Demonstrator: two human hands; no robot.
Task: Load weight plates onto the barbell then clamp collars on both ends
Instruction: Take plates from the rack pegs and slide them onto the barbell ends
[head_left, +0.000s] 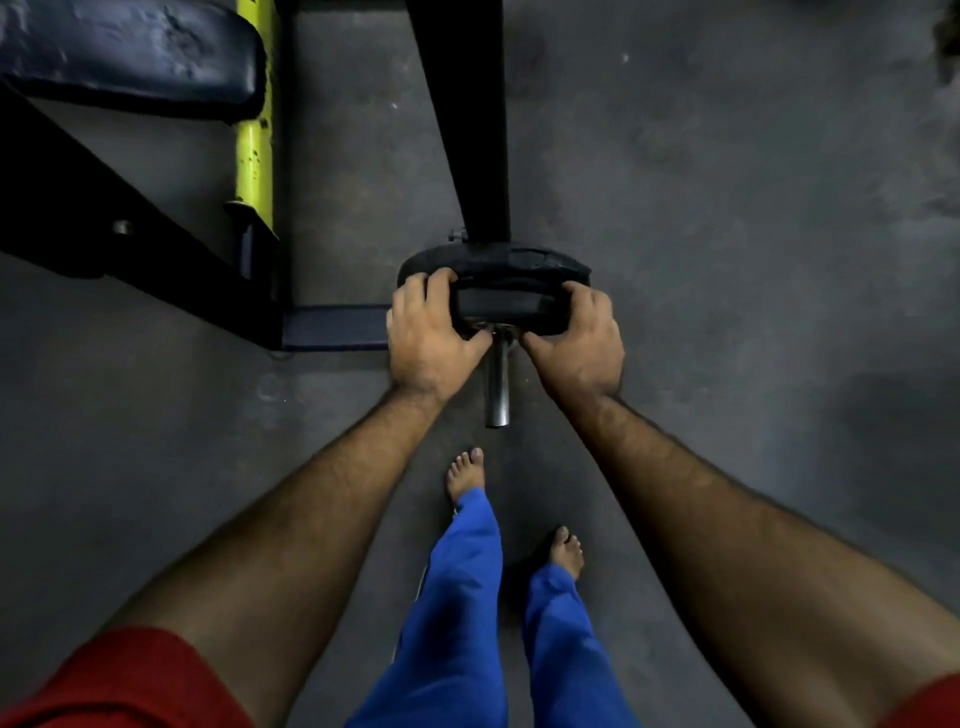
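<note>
Two hands on small plate, sleeve end

Two hands, left hand (428, 332) and right hand (582, 335), clamp the small weight plate (506, 310) at 9 and 3 o'clock. Plate sits on the barbell sleeve (497, 387), touching the larger plate (493, 260). Sleeve axis runs 12–6; bare end toward 6. Dark rubber floor (727, 260); bench (130, 52) at 10 o'clock. No collar visible.

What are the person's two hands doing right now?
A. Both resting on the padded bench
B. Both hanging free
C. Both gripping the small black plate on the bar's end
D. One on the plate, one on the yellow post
C: the left hand and right hand clasp opposite sides of the small black plate threaded on the bar.
</note>
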